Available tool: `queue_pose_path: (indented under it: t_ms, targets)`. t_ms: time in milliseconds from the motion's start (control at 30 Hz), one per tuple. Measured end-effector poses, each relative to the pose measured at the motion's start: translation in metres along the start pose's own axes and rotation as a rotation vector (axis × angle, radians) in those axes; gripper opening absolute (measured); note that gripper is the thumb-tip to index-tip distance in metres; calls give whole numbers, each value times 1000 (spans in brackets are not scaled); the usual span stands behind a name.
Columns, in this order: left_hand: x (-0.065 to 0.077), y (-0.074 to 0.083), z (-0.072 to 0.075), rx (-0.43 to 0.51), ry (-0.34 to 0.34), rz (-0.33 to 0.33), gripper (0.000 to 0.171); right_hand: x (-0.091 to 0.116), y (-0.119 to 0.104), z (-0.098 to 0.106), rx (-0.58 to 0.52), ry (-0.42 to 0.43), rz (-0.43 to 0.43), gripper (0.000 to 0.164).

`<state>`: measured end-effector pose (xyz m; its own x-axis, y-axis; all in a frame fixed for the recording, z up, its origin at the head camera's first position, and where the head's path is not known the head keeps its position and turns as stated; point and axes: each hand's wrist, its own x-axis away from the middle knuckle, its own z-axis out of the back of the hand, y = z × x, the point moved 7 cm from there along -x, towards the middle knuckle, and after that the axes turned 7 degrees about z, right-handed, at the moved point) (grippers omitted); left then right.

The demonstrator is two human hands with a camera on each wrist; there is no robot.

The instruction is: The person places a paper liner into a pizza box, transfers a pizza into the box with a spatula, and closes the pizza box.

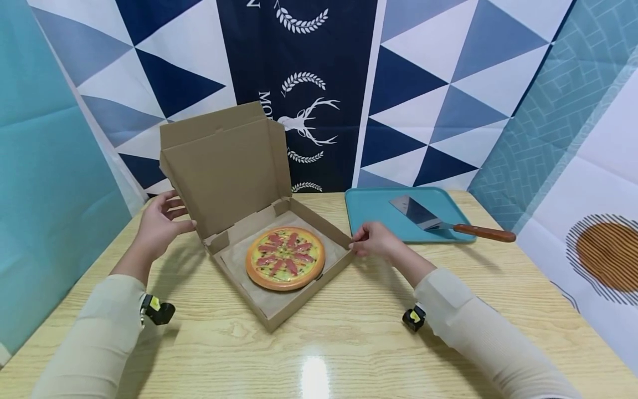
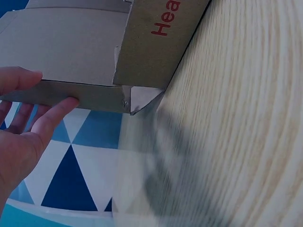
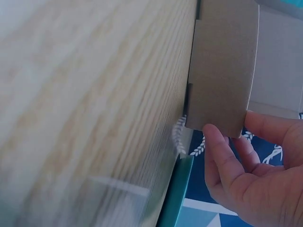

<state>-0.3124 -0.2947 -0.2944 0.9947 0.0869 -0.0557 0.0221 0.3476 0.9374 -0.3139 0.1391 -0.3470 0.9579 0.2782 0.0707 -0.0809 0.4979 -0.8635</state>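
A cardboard pizza box (image 1: 224, 166) stands on the table with its lid raised and leaning back. Inside, on pale paper, lies a round pizza (image 1: 285, 258) with red strips in a ring on a yellow-green top. My left hand (image 1: 161, 221) is at the lid's left side, its thumb in front of the edge and its fingers against the side flap (image 2: 94, 97). At the box's right corner my right hand (image 1: 376, 241) pinches the cardboard wall (image 3: 220, 71) between thumb and fingers. Both hands keep to the outer edges, away from the pizza.
A turquoise tray (image 1: 369, 213) lies at the back right. Across it rests a metal spatula (image 1: 416, 213) whose wooden handle (image 1: 483, 231) sticks out past the tray's right edge. Patterned cloth (image 1: 418, 100) hangs behind the wooden table (image 1: 239, 360).
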Motion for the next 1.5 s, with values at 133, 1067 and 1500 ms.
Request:
queue_pose_path:
  t_ms: [133,1067,1500]
  targets:
    - [-5,3,-3,19,-19,-3,80,5,-1,-3,-2,-14,9,18]
    - [-47,28,-36,-124,-79,-38,74,37,-3,-15,20,-96,28,24]
    - [-69,36,-57,-142,-54,-52,72,44,-4,-14,33,-118,63,27]
